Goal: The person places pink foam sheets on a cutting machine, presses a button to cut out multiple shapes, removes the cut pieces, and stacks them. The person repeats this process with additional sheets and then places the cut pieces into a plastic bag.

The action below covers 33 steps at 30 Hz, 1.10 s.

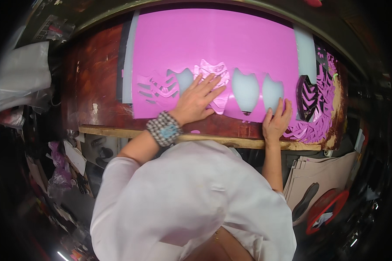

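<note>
A large pink sheet [217,39] lies over a pale board [307,48] on the bench. Several shield-shaped holes run along its near edge. My left hand [198,98] rests flat, fingers spread, on glossy pink cut-out pieces [219,104] with slots in them; it partly hides these. By the rightmost hole, my right hand [276,122] touches the sheet's near edge with its fingers apart. To the right of that hand stands a black-rimmed cutting die [308,98] with pink strips inside. Slanted slots mark the sheet at its left end.
Narrow pink offcuts [309,132] heap around the die at the bench's right end. A wooden strip [104,131] edges the near side of the reddish-brown bench [98,65]. Beige sheets [318,167] and a red ring-shaped object [324,217] sit below at right. Clear plastic [21,78] hangs at left.
</note>
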Available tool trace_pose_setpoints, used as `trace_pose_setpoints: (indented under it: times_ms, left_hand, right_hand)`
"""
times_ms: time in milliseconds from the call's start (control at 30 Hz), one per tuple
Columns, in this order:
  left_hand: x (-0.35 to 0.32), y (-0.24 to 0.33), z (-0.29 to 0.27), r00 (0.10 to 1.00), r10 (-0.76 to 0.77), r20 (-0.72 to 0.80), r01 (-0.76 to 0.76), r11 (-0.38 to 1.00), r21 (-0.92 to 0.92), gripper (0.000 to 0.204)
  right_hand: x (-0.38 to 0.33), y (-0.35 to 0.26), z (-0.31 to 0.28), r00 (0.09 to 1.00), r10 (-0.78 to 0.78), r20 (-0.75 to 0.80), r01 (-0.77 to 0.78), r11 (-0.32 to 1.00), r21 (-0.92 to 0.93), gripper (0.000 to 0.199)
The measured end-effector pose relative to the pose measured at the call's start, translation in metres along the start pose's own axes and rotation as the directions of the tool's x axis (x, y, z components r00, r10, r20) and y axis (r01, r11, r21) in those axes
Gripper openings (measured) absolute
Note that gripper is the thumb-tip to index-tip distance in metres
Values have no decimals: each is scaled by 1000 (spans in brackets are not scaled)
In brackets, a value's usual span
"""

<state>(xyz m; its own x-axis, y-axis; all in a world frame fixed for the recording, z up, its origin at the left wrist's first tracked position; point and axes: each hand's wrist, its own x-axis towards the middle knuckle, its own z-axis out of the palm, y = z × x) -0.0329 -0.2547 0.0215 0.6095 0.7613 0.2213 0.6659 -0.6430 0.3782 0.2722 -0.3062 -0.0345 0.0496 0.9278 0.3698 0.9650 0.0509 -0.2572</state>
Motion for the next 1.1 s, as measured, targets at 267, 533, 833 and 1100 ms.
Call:
trace_pose_setpoints:
  times_ms: [267,533,833,1100]
  left_hand:
    - [-20,-25,-35,679,-725,-119,194,333,-923,23]
    - [-106,-56,-55,988,-154,6,154,986,62,67]
    - [-115,-95,-67,676,-723,-138,482,577,-659,31]
    - [-213,-170,-112,450,-495,-743,607,780,-151,54]
  right_hand:
    - [-1,1,0,999,-48,-2,48,999,-13,49]
    - [-1,0,3,999,-38,3,38,999,-24,50]
    - [-2,3,0,998,-58,37,60,997,-51,51]
    - [0,10,-7,996,-68,60,69,998,-15,48]
